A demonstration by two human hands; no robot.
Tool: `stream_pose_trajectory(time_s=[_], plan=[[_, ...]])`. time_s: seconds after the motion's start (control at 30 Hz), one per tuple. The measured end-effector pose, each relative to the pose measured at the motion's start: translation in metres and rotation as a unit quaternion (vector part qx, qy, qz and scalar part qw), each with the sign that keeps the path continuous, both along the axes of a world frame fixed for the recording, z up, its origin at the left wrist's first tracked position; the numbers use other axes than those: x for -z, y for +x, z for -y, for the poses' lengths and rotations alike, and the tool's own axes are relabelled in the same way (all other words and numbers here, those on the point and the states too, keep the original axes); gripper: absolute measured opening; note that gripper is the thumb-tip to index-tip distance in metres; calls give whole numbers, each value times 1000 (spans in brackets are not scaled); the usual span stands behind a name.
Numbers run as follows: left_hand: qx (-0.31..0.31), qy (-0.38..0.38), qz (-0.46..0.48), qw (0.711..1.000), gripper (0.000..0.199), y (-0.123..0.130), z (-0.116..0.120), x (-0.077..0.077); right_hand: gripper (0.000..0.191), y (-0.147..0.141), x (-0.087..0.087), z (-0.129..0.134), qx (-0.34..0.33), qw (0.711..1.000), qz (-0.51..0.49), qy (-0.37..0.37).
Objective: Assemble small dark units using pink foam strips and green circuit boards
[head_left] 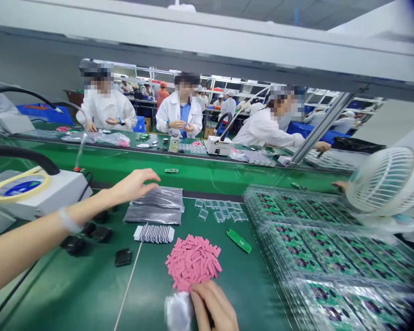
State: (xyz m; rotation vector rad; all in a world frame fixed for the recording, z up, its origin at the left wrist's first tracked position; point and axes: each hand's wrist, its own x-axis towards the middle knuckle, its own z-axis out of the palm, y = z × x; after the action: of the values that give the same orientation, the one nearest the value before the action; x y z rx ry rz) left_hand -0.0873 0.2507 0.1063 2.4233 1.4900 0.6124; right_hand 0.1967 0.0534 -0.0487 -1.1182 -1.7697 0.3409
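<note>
My left hand (138, 184) reaches over the far part of the bench with its thumb and fingers apart, holding nothing, above flat grey strips in clear plastic (155, 212). Close to the front edge, my right hand (214, 305) has its fingers bent and pressed together at the near edge of a pile of pink pieces (193, 259). A blurred whitish plastic thing (178, 311) is right beside its fingertips; what they pinch is hidden. A row of white pieces (154, 233) lies left of the pile, and a green circuit board (239, 240) lies to its right.
Stacked clear trays of circuit boards (307, 248) fill the right side, with a fan (389, 181) behind. Small clear frames (222, 209) lie at the back. Black parts (123, 257) and a white device (55, 195) are on the left. People in white work beyond the divider (214, 177).
</note>
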Motion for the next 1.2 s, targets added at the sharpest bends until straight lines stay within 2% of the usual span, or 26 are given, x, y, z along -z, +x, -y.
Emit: stream_pose_trajectory(time_s=[0.07,0.13,0.2,0.27,0.33,0.43,0.6,0.77,0.93,1.03,1.1,1.2], plan=[[9,-17,29,999,24,-9,53,2,16,2,-12,1,-33,999,14,-33],[2,-41,59,997,22,-19,98,11,18,4,-22,2,-49,997,25,-61],[-21,-70,87,994,21,-28,132,25,19,5,-26,4,-47,996,23,-76],[-51,-95,113,988,22,-34,152,41,19,5,-27,5,-43,996,17,-80],[-79,-113,136,981,25,-36,162,56,19,5,-26,4,-42,996,14,-77],[-111,-125,159,973,33,-33,163,75,21,5,-27,3,-43,996,15,-77],[-124,-121,182,968,28,-28,158,93,26,2,-33,2,-33,997,14,-67],[-132,-93,223,961,22,-27,160,92,26,3,-35,0,-24,997,7,-69],[-143,-63,297,942,20,-15,178,82,19,-9,-45,13,6,997,-38,-68],[-116,-107,354,922,20,8,197,83,16,-31,-56,29,-12,995,-63,-78],[-95,-145,385,907,22,27,210,87,12,-48,-63,37,-29,990,-72,-120],[-68,-200,449,868,22,50,227,95,11,-67,-68,43,-38,980,-96,-172]])
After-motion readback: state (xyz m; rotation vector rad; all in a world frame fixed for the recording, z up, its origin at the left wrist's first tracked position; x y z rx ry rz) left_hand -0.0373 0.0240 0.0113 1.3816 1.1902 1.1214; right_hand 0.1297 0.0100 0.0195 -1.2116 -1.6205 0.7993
